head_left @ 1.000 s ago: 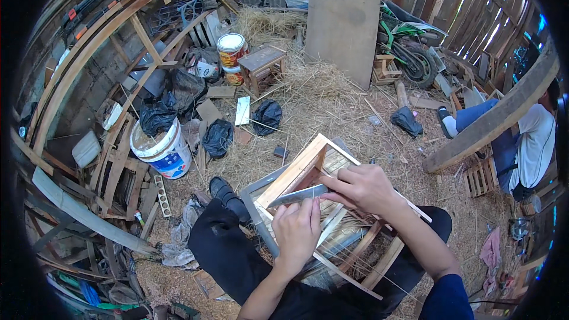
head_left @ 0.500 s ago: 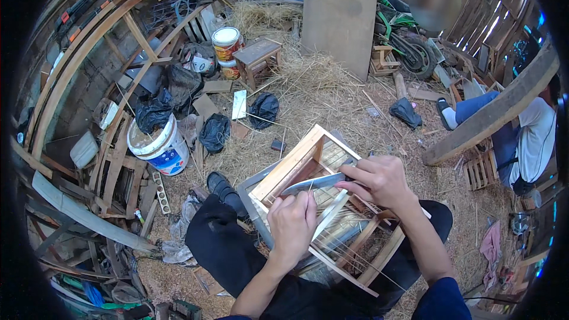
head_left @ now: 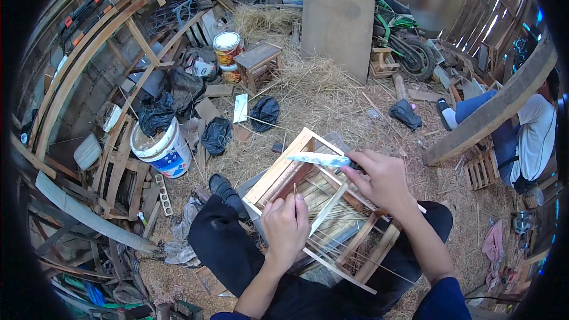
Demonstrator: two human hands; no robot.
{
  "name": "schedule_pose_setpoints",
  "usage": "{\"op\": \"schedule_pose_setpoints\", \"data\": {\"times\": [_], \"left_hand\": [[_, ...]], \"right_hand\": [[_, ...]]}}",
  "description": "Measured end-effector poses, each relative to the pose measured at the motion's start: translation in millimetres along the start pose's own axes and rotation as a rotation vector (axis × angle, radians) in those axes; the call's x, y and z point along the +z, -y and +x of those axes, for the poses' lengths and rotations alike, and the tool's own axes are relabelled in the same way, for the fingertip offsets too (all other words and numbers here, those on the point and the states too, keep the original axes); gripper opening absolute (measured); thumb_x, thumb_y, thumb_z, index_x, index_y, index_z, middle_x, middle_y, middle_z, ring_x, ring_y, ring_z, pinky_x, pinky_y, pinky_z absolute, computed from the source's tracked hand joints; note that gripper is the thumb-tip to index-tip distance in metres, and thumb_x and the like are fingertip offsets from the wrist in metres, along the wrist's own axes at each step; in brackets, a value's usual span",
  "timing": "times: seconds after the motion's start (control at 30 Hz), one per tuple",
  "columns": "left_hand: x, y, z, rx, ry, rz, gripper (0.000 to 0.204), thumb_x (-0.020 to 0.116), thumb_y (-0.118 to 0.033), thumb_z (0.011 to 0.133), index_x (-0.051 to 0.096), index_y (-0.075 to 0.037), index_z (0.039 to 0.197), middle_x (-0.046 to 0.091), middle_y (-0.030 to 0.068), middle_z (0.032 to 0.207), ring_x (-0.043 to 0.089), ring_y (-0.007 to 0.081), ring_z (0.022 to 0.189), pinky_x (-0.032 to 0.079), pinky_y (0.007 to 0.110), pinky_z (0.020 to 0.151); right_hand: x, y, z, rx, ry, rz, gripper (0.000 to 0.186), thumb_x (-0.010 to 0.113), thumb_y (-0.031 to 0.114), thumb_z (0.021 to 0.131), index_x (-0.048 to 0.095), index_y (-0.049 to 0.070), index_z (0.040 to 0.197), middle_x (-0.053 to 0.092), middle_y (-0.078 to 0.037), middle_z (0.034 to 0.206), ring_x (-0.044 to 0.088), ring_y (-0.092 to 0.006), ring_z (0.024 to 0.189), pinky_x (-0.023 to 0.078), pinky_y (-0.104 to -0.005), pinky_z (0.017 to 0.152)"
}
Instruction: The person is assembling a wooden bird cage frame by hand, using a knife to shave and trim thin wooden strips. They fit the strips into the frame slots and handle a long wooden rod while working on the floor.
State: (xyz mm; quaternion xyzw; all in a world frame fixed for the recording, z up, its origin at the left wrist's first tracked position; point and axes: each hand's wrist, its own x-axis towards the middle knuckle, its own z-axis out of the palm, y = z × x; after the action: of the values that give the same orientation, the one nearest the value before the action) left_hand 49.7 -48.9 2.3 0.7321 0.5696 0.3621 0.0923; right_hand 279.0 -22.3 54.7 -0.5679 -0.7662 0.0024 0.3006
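In my right hand (head_left: 384, 182) is a knife (head_left: 317, 159) with a long blade, its handle mostly covered by my fingers. The blade points left above a light wooden frame (head_left: 277, 170) that rests on and between my legs. My left hand (head_left: 284, 224) is closed, pinching a thin wooden strip (head_left: 295, 189) whose tip stands up past the thumb. Knife and strip are apart. Inside the frame lie crossbars and several thin sticks (head_left: 355, 256), some reaching out over my right leg.
A white bucket (head_left: 161, 153) with a black bag stands at left, near black plastic bags (head_left: 217, 136). Paint cans (head_left: 227, 48) and a small wooden stool (head_left: 259, 59) are farther off. At right a slanted post (head_left: 492, 106) stands before a seated person (head_left: 536, 136). Straw covers the floor.
The knife has lifted up and away from the strip, and its blade has turned to catch the light. My left hand has dropped slightly toward me, still pinching the strip.
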Motion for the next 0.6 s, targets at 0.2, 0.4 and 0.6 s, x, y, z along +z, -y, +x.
{"op": "schedule_pose_setpoints", "data": {"times": [0.2,0.4,0.6], "left_hand": [[0,-1,2,-0.058,-0.001,-0.129,0.022,0.056,-0.016,0.107,0.072,-0.002,0.100,0.068,0.0172,0.077,0.067,0.0373,0.073,0.050,0.048,0.075],[-12,4,3,-0.228,0.038,-0.271,0.025,0.055,-0.017,0.110,0.072,0.000,0.114,0.077,0.0197,0.094,0.076,0.0379,0.090,0.056,0.048,0.083],[-27,20,20,-0.155,0.179,-0.342,0.021,0.060,-0.015,0.110,0.072,0.001,0.117,0.077,0.0149,0.085,0.075,0.0191,0.073,0.055,0.034,0.066]], "right_hand": [[45,-1,-7,-0.020,-0.066,0.058,0.029,0.076,0.033,0.098,0.074,0.009,0.114,0.070,-0.008,0.082,0.070,-0.0276,0.070,0.052,-0.0418,0.058],[48,0,-11,-0.097,-0.105,-0.002,0.026,0.077,0.031,0.096,0.072,0.009,0.109,0.066,-0.007,0.080,0.068,-0.0255,0.070,0.051,-0.0404,0.059],[51,0,-10,-0.123,-0.104,-0.054,0.027,0.081,0.030,0.092,0.074,0.009,0.107,0.068,-0.006,0.079,0.066,-0.0253,0.062,0.049,-0.0385,0.054]]}}
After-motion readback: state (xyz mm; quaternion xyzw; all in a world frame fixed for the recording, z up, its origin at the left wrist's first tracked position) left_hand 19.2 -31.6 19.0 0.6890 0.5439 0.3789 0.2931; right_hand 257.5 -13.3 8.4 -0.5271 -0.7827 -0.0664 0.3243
